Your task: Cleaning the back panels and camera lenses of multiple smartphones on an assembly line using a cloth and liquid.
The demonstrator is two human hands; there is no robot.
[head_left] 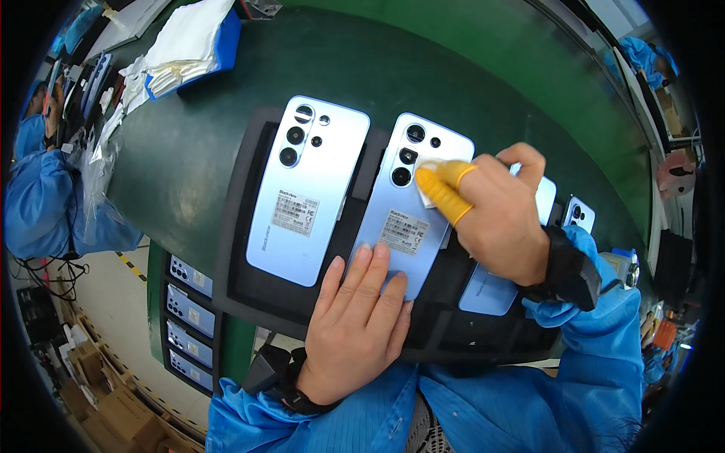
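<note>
Steadies glossy light-blue rectangular phone [408, 202] with flat left hand [353, 340], pinching white cloth [425, 198] in right hand [502, 219]. Seems mid-wipe; cannot judge remainder.

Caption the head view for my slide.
Left hand rests on a blue phone; right hand holds a white cloth beside its cameras.

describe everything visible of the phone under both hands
The light-blue smartphone lies back up over a dark tray, top angled rightward. Its glossy back has dark camera lenses and a white printed label. The left hand rests on its lower part; the right hand, wearing yellow finger cots, holds a white wipe against it.
</note>
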